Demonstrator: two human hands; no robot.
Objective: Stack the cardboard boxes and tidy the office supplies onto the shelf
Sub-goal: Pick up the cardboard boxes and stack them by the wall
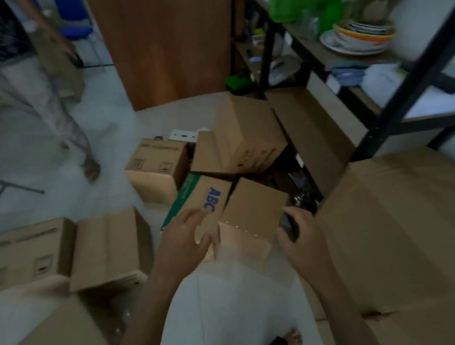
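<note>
Barely started: boxes point(248, 140) loose on floor point(104, 166), none stacked. Left grip point(185, 239) spread; right grip point(301, 237) curled beside box point(251, 211) at 12 o'clock, can't tell if holding.

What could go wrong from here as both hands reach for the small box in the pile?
1. The small box leans against the ABC box, with a tilted box just behind it; lifting it may shift those neighbours.
2. The left hand is open and the right hand has an unclear grip in the blur, so the box could slip and land near the bare foot below.
</note>
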